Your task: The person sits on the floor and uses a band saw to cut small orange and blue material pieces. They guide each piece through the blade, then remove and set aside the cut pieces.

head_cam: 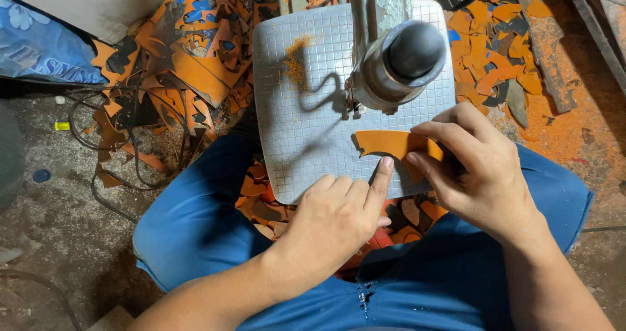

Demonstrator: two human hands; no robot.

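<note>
An orange leather piece with a jagged cut edge lies flat on the grey gridded work plate of a machine. My right hand pinches its right end between thumb and fingers. My left hand rests at the plate's near edge, its index finger pressing down on the piece's lower edge. Just above the piece hangs the machine's round metal head. Orange dust lies on the plate's upper left part.
Heaps of orange and dark leather scraps cover the floor left of the plate, with more scraps at the right and between my knees. Black cables trail on the concrete floor. A blue printed bag sits far left.
</note>
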